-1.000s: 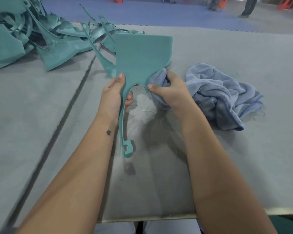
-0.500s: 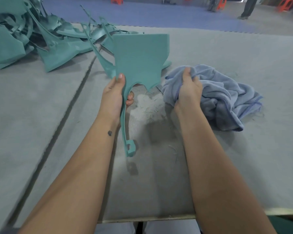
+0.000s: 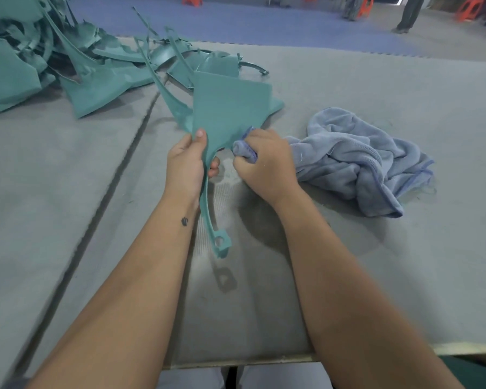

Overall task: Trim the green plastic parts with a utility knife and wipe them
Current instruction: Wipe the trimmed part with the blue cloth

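the table (image 3: 404, 290) edge sits nearest, and both bare forearms reach out over it. just past the wrists, the left hand (image 3: 186, 161) grips the part (image 3: 230, 108) where its wide blade narrows into a thin stem, thumb laid on the near face and fingers curled behind. held at that neck, the blade stands up tilted off the table with its face turned toward the other hand, while the stem hangs down toward the person and ends in a small holed tab clear of the surface. the right hand (image 3: 264, 161), close beside the left, is closed around a bunched wad of the cloth (image 3: 362, 161) and presses it against the blade's lower right edge; the wad gives a firm pad to rub with, so this looks like the wiping step. the rest of the cloth trails off to the right of that hand, slack on the table, leaving room to pull more in. pale dust lies on the table under both hands. farther out, beyond and left of the left hand, the pile (image 3: 68, 66) of other green parts waits. no knife shows anywhere.
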### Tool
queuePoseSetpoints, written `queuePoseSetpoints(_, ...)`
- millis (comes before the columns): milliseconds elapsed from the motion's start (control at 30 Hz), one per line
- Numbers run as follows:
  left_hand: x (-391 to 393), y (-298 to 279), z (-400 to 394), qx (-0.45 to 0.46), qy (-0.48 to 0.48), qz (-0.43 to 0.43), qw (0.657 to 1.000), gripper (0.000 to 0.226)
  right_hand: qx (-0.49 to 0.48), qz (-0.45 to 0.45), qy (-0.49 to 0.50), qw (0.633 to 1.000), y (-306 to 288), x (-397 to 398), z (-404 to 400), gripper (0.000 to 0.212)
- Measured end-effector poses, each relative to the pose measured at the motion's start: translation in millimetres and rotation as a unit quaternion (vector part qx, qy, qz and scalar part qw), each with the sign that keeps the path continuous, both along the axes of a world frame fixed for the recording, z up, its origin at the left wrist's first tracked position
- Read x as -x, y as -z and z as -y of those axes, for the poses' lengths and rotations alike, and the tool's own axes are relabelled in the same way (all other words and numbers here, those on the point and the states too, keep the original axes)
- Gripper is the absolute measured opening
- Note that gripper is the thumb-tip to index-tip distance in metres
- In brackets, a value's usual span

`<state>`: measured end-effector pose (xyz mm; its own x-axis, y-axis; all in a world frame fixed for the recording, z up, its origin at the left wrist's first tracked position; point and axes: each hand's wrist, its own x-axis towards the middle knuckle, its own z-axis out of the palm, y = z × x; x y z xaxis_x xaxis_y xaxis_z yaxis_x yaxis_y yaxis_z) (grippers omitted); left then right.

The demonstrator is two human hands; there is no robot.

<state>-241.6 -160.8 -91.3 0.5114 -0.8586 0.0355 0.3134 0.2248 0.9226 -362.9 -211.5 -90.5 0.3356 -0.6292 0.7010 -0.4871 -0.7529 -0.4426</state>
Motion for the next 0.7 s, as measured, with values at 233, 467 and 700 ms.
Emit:
queuePoseSetpoints(233,-3,1,1,-0.007,0.003,-0.036,0.999,0.024,-0.112,-0.024,0.006,0.993,8,7,6,0.015)
queuePoseSetpoints(467,-16,-1,0,-0.060,0.104,-0.055,0.991,0.020,-0.171,0.126,0.061,0.975,0,14,14,0.024)
queuePoseSetpoints(700,-19,-2,0,-0.077,0.134,-0.071,0.985,0.015,-0.324,0.314,0.020,0.893,-10,21,17,0.025)
